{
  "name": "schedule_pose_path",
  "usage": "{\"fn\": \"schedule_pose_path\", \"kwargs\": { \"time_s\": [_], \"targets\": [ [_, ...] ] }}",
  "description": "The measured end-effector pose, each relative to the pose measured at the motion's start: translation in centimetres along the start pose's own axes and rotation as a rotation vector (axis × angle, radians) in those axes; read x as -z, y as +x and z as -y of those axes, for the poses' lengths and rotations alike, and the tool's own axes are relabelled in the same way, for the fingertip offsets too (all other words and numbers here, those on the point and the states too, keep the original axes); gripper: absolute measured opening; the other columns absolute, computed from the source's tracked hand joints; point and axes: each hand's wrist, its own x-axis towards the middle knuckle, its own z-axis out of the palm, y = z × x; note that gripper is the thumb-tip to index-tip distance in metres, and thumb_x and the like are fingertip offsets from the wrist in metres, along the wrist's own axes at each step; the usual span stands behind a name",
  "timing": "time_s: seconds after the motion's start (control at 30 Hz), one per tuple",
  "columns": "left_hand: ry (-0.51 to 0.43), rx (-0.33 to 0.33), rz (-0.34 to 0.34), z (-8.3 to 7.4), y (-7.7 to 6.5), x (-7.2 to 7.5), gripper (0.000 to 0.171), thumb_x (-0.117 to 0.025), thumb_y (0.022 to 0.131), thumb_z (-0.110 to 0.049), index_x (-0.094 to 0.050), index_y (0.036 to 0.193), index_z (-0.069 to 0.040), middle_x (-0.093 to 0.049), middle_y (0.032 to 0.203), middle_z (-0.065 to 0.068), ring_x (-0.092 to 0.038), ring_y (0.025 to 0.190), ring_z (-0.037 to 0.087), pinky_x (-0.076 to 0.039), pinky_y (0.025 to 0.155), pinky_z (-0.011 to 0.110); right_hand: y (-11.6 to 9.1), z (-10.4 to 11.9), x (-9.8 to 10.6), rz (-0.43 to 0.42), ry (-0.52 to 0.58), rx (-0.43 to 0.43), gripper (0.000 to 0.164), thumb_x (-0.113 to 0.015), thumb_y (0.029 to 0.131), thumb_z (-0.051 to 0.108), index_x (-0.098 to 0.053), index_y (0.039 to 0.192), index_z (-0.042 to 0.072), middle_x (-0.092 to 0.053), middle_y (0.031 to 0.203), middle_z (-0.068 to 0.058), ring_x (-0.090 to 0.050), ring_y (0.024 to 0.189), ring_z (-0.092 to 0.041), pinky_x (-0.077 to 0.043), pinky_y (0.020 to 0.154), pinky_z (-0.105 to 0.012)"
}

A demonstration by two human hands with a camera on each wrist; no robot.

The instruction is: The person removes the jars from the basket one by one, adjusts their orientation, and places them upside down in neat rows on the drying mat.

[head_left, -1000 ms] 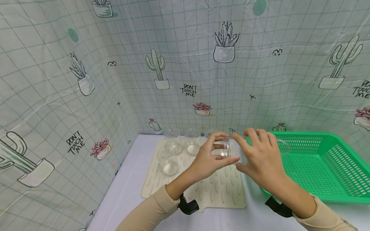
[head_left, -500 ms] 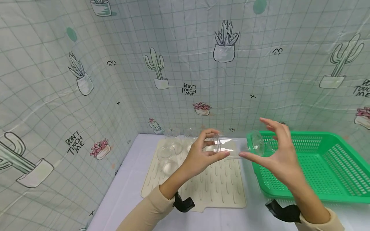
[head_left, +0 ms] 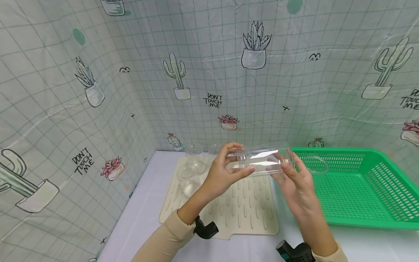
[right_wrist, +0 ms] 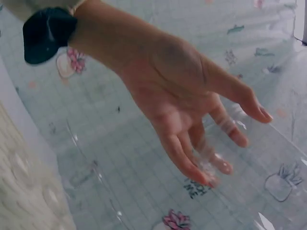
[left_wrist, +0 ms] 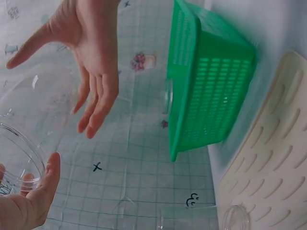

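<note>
In the head view a clear jar [head_left: 265, 160] lies sideways in the air over the mat. My left hand [head_left: 226, 169] grips its ringed mouth end, thumb in front and fingers behind. My right hand [head_left: 298, 182] is around the other end, its thumb near the lower edge and fingers seen through the clear wall. In the left wrist view the right hand [left_wrist: 96, 57] has thumb and fingers spread on either side of the faint jar. The right wrist view shows the right hand's [right_wrist: 177, 96] fingertips behind bright glints on the jar.
Several clear jars [head_left: 187, 173] stand at the left on a cream ridged mat [head_left: 245, 214]. A green slotted basket [head_left: 360, 222] sits at the right, with a clear ring [head_left: 322, 165] showing at its left side. A patterned curtain [head_left: 262, 87] hangs behind.
The right hand was at the mouth end a second ago, then spread wide beside the far end, and now closes around that end. The left hand keeps its grip and has shifted slightly left.
</note>
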Motion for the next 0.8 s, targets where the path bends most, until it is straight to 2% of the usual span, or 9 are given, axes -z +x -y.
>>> {"fn": "schedule_pose_path", "kwargs": {
  "time_s": [0.13, 0.27, 0.5, 0.63, 0.8],
  "targets": [
    [0.003, -0.004, -0.005, -0.1, -0.1, 0.1, 0.055, -0.068, 0.081, -0.006, -0.039, 0.128, -0.007, -0.039, 0.133, 0.010, -0.045, 0.115, 0.031, -0.049, 0.085, 0.036, 0.0, -1.6, -0.4, 0.018, 0.136, -0.022, 0.069, -0.052, 0.092, 0.013, -0.007, 0.145, 0.010, -0.023, 0.142, -0.017, -0.019, 0.134, -0.034, -0.032, 0.104, -0.042],
    [-0.011, 0.001, -0.002, -0.1, -0.1, 0.1, 0.054, -0.068, 0.082, -0.006, -0.040, 0.128, -0.011, -0.040, 0.132, 0.003, -0.044, 0.118, 0.032, -0.048, 0.086, 0.037, 0.0, -2.7, -1.0, -0.016, 0.256, -0.002, 0.067, -0.056, 0.091, 0.019, -0.014, 0.143, 0.012, -0.014, 0.147, -0.018, -0.021, 0.134, -0.034, -0.030, 0.104, -0.044],
    [-0.040, -0.007, -0.005, 0.1, -0.1, 0.3, 0.053, -0.069, 0.081, -0.005, -0.042, 0.125, -0.012, -0.043, 0.128, -0.001, -0.047, 0.115, 0.032, -0.048, 0.086, 0.038, 0.0, -3.7, -1.8, -0.053, 0.440, -0.024, 0.062, -0.055, 0.091, 0.020, -0.019, 0.142, 0.016, -0.014, 0.149, -0.011, -0.020, 0.135, -0.030, -0.022, 0.108, -0.045],
    [-0.067, -0.017, 0.013, 0.3, 0.0, 0.5, 0.053, -0.069, 0.081, -0.002, -0.042, 0.126, -0.010, -0.043, 0.127, 0.002, -0.048, 0.114, 0.030, -0.049, 0.086, 0.039, 0.1, -4.0, -2.2, -0.079, 0.497, -0.046, 0.062, -0.054, 0.091, 0.020, -0.020, 0.142, 0.020, -0.014, 0.148, -0.008, -0.018, 0.136, -0.029, -0.021, 0.108, -0.044],
    [-0.047, -0.009, 0.068, 0.5, 0.3, 1.1, 0.056, -0.069, 0.081, -0.003, -0.040, 0.129, -0.010, -0.040, 0.131, 0.006, -0.047, 0.116, 0.029, -0.048, 0.087, 0.038, 0.2, -4.4, -2.3, -0.111, 0.467, -0.038, 0.063, -0.053, 0.092, 0.021, -0.017, 0.143, 0.022, -0.017, 0.146, -0.006, -0.022, 0.133, -0.027, -0.022, 0.108, -0.045]
  ]
}}
